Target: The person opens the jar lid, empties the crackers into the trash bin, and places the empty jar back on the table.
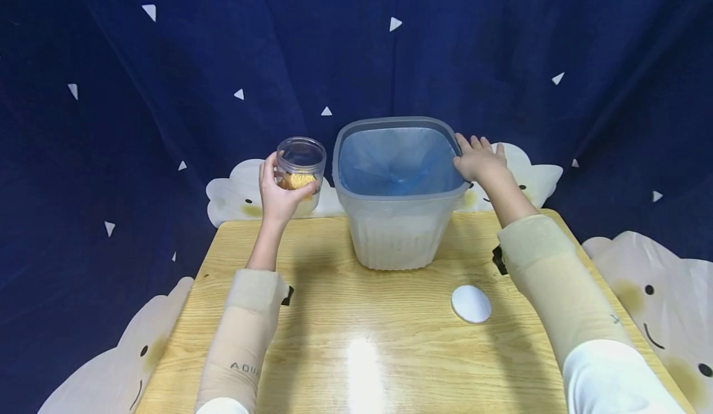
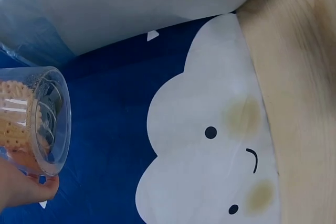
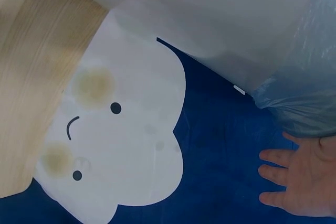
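Clear jar of crackers sits gripped in the left hand, lidless, just left of the bin; the right hand lies flat-fingered on its rim; tipping likely next

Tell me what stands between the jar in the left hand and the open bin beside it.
Nothing visible does. The left hand holds the lidless jar just left of the bin, whose bag-lined mouth is open; the right hand rests on the far right rim.

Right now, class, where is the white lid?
In the head view, the white lid lies flat on the wooden table, right of centre, in front of the bin, beside the right forearm.
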A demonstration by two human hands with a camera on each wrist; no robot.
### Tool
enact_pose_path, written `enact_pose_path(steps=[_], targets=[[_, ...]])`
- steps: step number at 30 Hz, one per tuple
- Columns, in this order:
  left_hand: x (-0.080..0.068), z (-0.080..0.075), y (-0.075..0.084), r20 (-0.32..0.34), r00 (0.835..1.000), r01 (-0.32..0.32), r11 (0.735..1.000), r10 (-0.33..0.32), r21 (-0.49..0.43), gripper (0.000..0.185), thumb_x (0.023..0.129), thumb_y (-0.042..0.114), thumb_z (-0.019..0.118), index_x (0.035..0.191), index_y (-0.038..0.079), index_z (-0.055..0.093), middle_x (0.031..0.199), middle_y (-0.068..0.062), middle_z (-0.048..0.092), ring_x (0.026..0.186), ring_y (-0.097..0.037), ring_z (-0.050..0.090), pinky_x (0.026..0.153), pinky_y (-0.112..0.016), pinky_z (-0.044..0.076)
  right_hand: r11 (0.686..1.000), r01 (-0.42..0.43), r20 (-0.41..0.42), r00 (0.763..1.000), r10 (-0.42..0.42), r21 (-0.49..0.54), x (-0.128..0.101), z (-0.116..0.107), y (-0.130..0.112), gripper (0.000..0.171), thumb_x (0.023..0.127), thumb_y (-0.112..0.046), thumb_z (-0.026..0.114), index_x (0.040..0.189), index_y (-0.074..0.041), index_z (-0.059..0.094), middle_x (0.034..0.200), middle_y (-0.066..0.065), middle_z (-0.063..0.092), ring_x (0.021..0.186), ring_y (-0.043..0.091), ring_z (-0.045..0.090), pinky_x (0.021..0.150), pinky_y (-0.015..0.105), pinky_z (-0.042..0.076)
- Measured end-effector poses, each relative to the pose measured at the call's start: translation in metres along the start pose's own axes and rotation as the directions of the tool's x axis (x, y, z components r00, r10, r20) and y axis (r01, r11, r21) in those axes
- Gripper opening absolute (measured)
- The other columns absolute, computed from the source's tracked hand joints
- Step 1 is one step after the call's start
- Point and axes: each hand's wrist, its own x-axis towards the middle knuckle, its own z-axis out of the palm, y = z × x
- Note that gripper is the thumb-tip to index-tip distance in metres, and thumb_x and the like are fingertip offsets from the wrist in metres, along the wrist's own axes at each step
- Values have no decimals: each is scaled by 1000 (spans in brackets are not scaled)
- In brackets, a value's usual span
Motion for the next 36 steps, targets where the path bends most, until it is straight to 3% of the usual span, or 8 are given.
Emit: enact_pose_path(steps=[7,13,23,36], targets=[[10,4,6,-14,999,-42,998,42,49,80,55,15,86,125,7,47,109,-10,44,99,-16,40,83,-31,42,1000,-1,-8,1000,1,-5,0,0,1,60,96,-27,27,147,-7,1,148,28,2,135,43,-4,105,59,-9],[16,8,11,-23,998,-54,992,57,114,83,53,18,87,125,8,48,110,-11,46,106,-22,38,90,-33,36,1000,5,-7,1000,-5,-13,0,-2,1,60,96,-26,27,147,-6,2,148,28,3,135,43,-4,105,59,-10],[22,14,19,17,1000,-25,985,22,171,83,51,23,86,124,12,49,110,-11,45,109,-25,36,92,-39,35,1000,4,5,1000,-3,-19,1,-2,0,60,96,-27,26,147,-7,0,148,27,1,135,43,-5,105,59,-9],[34,24,34,45,999,-40,947,28,318,84,52,30,86,126,16,49,111,-8,47,109,-26,37,92,-40,31,1000,6,9,1000,-5,-25,3,-2,1,60,96,-27,27,147,-7,0,148,27,2,135,43,-5,105,59,-10]])
